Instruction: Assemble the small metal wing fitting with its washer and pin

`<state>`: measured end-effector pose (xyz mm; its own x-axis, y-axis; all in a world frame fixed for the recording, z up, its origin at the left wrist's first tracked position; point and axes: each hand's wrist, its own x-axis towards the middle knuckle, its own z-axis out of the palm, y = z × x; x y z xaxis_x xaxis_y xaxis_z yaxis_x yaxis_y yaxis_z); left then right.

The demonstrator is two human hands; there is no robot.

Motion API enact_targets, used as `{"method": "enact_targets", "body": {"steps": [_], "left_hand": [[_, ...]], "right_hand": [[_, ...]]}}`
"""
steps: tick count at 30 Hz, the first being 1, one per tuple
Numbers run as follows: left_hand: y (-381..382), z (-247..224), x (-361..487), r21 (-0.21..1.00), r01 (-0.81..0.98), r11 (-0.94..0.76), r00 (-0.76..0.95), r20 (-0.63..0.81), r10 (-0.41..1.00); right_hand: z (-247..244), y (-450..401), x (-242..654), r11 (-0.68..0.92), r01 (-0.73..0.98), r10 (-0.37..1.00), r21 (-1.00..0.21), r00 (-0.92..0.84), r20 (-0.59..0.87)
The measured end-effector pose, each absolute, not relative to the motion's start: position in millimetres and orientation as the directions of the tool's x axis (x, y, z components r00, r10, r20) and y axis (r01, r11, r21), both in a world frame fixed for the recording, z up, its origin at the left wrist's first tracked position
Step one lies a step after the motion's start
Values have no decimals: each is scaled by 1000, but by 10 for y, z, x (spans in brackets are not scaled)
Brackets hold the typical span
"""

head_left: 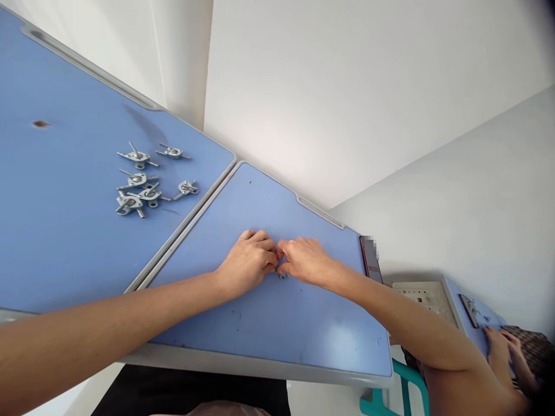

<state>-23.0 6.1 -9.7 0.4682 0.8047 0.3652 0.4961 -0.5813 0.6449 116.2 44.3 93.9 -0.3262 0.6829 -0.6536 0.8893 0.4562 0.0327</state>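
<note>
My left hand [249, 260] and my right hand [306, 260] meet over the right-hand blue desk, fingers closed and pinched together. Between the fingertips is a small metal valve [282, 276], like a fuel tap; only its lower end shows, the rest being covered by my fingers. On the left-hand desk lie several silvery metal valves with thin pipe stubs: one valve [173, 152] at the back, another valve [186, 188] near the desk gap, and a loose cluster with a valve [130, 203] at its front.
Two blue desktops with grey rims [186, 222] adjoin at a narrow gap. A dark phone-like slab [370, 260] lies at the right desk's edge. White walls rise behind. At the far right, another person's hands [505, 344] rest at another desk, near a dark tray [469, 311] and small metal parts.
</note>
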Motion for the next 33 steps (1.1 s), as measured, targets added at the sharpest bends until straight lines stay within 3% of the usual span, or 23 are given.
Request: {"method": "enact_targets", "body": {"steps": [3, 8, 13, 17, 20, 26, 33], "left_hand": [[58, -106, -229, 639, 508, -578, 471, 356, 807], [64, -113, -227, 641, 517, -568, 476, 336, 813], [64, -76, -256, 661, 521, -540, 497, 279, 822], [33, -2, -299, 683, 528, -504, 528, 201, 825], [-2, 32, -303, 683, 542, -490, 525, 180, 832], [-37, 43, -195, 661, 604, -446, 424, 207, 882], [-10, 67, -99, 648, 672, -359, 372, 124, 920]], "right_hand": [[996, 434, 1237, 384, 922, 709, -44, -325, -626], [1144, 385, 1511, 72, 942, 759, -329, -266, -594], [1047, 234, 1783, -113, 804, 805, -584, -270, -528], [845, 13, 1876, -159, 670, 868, -726, -255, -425], [706, -160, 1858, -42, 740, 902, -671, -261, -344], [574, -305, 1741, 197, 911, 921, -363, -299, -250], [505, -255, 1746, 294, 907, 906, -303, -365, -214]]}}
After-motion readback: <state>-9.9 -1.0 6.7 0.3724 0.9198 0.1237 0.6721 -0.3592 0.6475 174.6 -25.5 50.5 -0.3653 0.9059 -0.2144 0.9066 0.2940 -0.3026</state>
